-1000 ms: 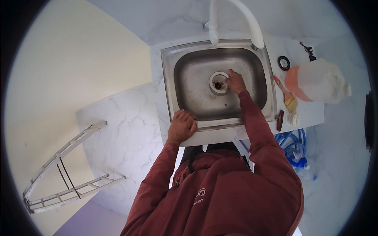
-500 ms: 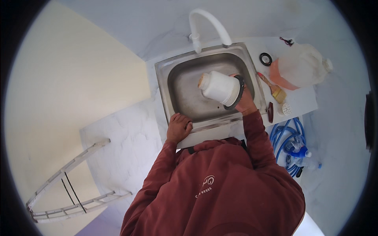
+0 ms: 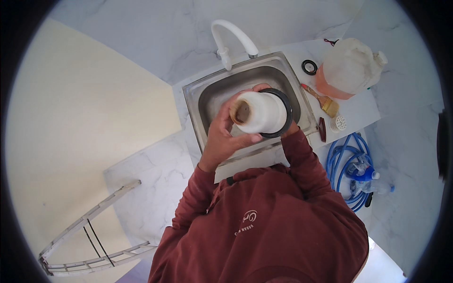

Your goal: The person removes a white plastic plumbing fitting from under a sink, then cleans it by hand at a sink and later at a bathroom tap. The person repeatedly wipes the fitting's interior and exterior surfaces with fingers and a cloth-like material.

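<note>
- Left hand (image 3: 221,139) grasps the narrow, brown-stained end of a white drain cup (image 3: 264,113); the right hand (image 3: 289,129) reaches behind its wide end and appears to grip it, fingers mostly hidden.
- Held over the sink (image 3: 207,137), the cup tilts, stained end to the left, black rubber ring (image 3: 289,106) around the right end.
- Step in hand looks like turning the cup over for a look; any further turning calls for a steady two-handed hold.
- Near right on the counter: a white strainer (image 3: 338,123).
- Farther right: a paintbrush (image 3: 325,103), then a jug (image 3: 348,70).
- Far side: a white tap (image 3: 234,31) behind the sink.
</note>
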`<state>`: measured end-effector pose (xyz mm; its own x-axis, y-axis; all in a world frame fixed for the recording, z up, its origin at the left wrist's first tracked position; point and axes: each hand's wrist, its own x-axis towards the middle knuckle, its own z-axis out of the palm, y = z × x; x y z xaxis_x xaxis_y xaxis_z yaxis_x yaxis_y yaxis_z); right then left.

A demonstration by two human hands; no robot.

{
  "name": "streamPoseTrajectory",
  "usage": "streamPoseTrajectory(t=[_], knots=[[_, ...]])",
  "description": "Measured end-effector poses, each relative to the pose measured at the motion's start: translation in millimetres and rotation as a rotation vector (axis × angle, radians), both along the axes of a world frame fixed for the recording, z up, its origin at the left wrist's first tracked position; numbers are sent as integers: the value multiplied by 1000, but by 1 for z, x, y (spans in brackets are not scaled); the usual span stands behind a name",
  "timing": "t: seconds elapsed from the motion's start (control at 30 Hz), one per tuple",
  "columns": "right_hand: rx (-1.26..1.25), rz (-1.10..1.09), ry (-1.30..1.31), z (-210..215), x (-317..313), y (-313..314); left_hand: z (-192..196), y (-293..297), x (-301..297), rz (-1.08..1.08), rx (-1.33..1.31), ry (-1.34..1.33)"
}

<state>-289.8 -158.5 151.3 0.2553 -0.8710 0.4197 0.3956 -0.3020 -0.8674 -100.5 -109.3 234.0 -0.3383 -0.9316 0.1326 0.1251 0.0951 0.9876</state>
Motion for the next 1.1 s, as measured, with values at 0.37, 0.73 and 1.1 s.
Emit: streamPoseTrajectory(t=[0.37,0.73,1.1], knots=[[355,23,126,78,-57,26,-7,-2,-3,149,-651,-256],[185,-188,415,86,-60,22,-41,-3,-49,299,-430,9],[356,-21,135,72,-66,-14,-12,-38,-39,329,-344,-13]])
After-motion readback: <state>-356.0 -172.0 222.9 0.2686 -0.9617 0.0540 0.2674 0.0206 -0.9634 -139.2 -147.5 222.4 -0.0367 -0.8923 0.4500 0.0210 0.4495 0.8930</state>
